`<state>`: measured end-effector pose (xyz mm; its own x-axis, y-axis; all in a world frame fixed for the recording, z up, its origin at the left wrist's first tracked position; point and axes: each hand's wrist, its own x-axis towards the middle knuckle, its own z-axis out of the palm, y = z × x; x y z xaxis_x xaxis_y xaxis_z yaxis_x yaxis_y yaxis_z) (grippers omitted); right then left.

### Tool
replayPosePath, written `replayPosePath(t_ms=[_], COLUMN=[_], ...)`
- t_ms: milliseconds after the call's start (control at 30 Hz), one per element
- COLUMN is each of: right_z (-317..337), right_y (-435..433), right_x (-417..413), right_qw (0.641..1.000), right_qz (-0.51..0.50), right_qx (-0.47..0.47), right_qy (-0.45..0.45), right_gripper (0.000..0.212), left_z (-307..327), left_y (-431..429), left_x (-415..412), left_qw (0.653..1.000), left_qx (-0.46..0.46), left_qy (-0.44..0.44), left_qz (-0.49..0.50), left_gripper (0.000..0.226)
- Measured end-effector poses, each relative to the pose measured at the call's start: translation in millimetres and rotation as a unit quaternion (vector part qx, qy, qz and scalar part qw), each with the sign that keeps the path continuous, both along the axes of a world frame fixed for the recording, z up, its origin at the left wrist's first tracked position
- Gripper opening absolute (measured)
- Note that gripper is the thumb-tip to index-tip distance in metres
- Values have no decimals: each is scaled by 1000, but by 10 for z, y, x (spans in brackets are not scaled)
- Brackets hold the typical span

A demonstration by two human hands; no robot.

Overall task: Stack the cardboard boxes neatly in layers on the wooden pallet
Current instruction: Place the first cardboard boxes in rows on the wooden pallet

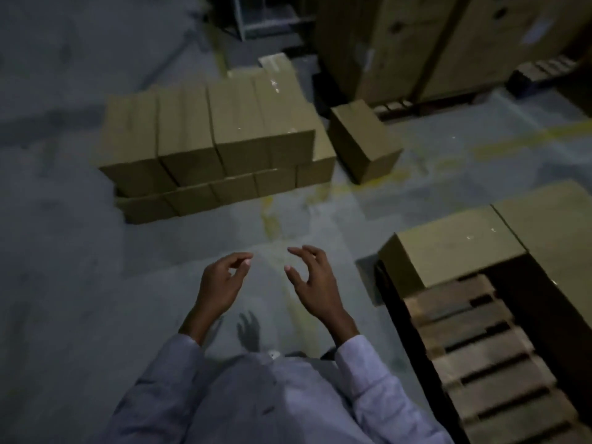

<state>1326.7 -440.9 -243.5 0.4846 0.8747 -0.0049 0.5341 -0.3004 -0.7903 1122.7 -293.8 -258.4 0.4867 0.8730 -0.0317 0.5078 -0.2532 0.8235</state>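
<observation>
Cardboard boxes (208, 139) sit stacked straight ahead of both hands, the row running left to right, a lone box (363, 141) just right of it. I read left hand (224, 283) and right hand (315, 283) as empty, fingers loosely curled, equally near. Bare floor (64, 283) lies between; the wooden pallet (480, 363), part loaded, flanks my right.

A two-layer stack (208, 133) of boxes sits on the floor (64, 251) ahead, left of centre. A lone box (362, 139) stands just right of it, with tall cartons (432, 43) behind. The pallet (480, 357) lies at the right, two boxes (455, 248) on its far end. The left hand (221, 283) and right hand (315, 280) hang over the floor, left of the pallet.
</observation>
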Motion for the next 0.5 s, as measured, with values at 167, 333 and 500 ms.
replayPosePath(t_ms=[167, 333, 500], right_z=[85, 33, 258], right_y=[1023, 2166, 3450], right_x=[-213, -79, 148], right_qw=[994, 976, 938], right_qz=[112, 214, 332], right_qx=[-11, -32, -87], right_qy=[4, 19, 54], right_gripper=[42, 39, 31], left_z=[50, -147, -315], left_y=[713, 1326, 1875], left_x=[-478, -649, -745], left_qw=[991, 971, 933], left_qx=[-32, -52, -95], left_qy=[-31, -50, -49], left_qz=[126, 227, 343], left_gripper=[16, 12, 22])
